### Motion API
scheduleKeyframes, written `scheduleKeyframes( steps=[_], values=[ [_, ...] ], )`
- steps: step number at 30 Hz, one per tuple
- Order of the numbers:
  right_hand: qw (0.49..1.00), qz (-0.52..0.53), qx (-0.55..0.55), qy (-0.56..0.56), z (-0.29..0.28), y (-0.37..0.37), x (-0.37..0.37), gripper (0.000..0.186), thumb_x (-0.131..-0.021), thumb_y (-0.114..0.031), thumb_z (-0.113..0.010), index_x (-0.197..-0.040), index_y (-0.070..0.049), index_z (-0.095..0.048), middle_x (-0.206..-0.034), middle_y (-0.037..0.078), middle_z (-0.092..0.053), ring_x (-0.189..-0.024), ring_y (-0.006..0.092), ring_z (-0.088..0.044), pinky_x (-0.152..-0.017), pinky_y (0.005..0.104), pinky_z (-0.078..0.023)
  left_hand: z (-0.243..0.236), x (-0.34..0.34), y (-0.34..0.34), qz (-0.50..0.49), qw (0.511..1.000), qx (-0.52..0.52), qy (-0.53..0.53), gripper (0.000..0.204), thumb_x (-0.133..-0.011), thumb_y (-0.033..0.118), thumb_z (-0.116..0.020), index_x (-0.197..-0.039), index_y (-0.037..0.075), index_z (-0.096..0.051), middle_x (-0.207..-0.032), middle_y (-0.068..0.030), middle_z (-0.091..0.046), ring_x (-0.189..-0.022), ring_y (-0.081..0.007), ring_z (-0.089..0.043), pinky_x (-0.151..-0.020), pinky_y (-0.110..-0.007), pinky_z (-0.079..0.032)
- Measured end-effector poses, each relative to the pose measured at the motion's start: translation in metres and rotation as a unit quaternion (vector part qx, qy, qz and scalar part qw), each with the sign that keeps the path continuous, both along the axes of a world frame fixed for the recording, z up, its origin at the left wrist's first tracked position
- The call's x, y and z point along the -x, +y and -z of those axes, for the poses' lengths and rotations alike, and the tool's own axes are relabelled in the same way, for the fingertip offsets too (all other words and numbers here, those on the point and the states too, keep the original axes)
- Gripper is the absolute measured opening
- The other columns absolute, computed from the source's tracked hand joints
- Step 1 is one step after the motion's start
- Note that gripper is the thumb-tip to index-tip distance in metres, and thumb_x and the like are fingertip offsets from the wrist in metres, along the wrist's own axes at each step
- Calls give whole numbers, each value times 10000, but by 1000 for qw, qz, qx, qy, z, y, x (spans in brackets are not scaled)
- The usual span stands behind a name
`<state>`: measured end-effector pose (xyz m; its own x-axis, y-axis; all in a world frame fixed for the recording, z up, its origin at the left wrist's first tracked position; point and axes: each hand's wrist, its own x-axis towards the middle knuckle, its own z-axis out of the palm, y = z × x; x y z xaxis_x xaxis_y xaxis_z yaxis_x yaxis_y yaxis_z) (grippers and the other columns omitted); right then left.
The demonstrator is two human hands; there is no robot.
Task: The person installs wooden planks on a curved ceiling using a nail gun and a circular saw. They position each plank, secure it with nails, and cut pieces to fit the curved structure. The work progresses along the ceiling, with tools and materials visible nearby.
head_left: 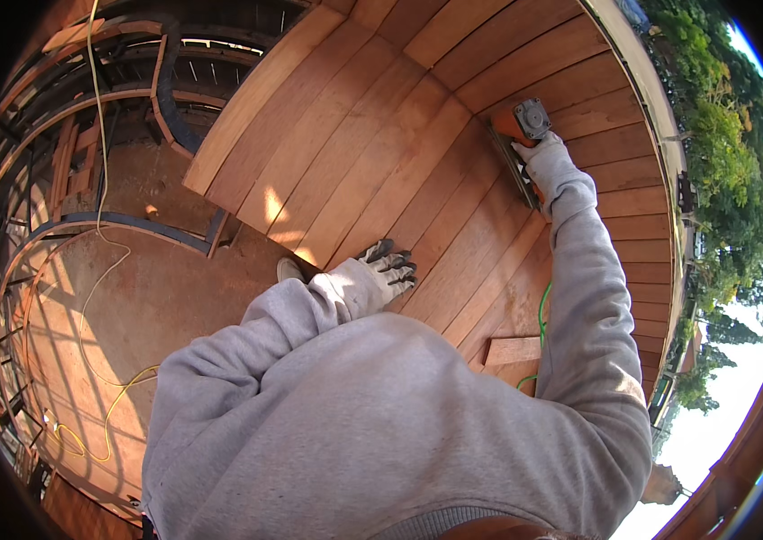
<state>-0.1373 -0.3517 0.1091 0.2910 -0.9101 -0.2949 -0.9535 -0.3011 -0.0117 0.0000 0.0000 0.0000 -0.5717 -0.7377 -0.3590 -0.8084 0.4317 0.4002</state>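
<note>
My left hand (381,270), in a white and dark grey glove, rests with fingers spread on a surface of reddish wooden planks (345,153). My right hand (539,153), in a light glove, grips an orange nail gun (521,121) with a grey top and a long dark magazine. The tool is held in the corner where the flat planks meet the slatted wooden side (597,117). A green hose (544,310) runs down beside my right arm, near a short loose board (512,349).
A reddish floor (93,315) lies below on the left, crossed by yellow cords (107,256). Curved dark frames with wood strips (111,218) and more framework fill the far left. Trees (714,162) show beyond the rail at the right.
</note>
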Motion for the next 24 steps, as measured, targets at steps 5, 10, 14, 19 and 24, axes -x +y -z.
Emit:
scheduleKeyframes(
  steps=[5,10,14,19,24],
  values=[
    [992,-98,78,22,35,-31,21,553,-816,-383,-788,-1233,-47,-652,-1198,221,-681,-1124,370,-647,-976,402,-518,6,2,0,3,999,27,25,656,-982,460,-442,-1569,201,-305,-1665,-47,-235,-1552,-228,-154,-1276,-496,-39],
    [993,-96,67,20,27,-25,15,638,-802,-440,-767,-1229,17,-638,-1195,239,-672,-1151,381,-634,-1010,410,-509,6,0,1,-16,998,13,55,644,-985,479,-438,-1551,188,-341,-1653,-52,-267,-1549,-231,-169,-1273,-504,-39],
    [994,-96,36,39,17,-10,-1,576,-811,-369,-789,-1271,-58,-636,-1204,192,-682,-1164,375,-624,-1022,398,-498,12,2,3,-19,998,22,58,642,-986,489,-434,-1547,190,-349,-1652,-58,-269,-1549,-230,-168,-1273,-507,-39],
    [998,-44,51,15,5,5,-9,529,-808,-365,-796,-1214,-51,-663,-1133,203,-699,-1106,374,-652,-980,396,-522,17,3,4,-24,997,27,67,660,-978,479,-455,-1559,190,-333,-1655,-63,-261,-1551,-237,-163,-1272,-505,-43],
    [997,-21,26,-72,-6,9,13,474,-830,-330,-794,-1147,-1,-668,-970,170,-724,-891,296,-723,-793,397,-588,5,-1,2,-15,997,35,62,698,-966,470,-497,-1572,179,-310,-1657,-73,-253,-1553,-255,-151,-1273,-494,-62]
  ],
)
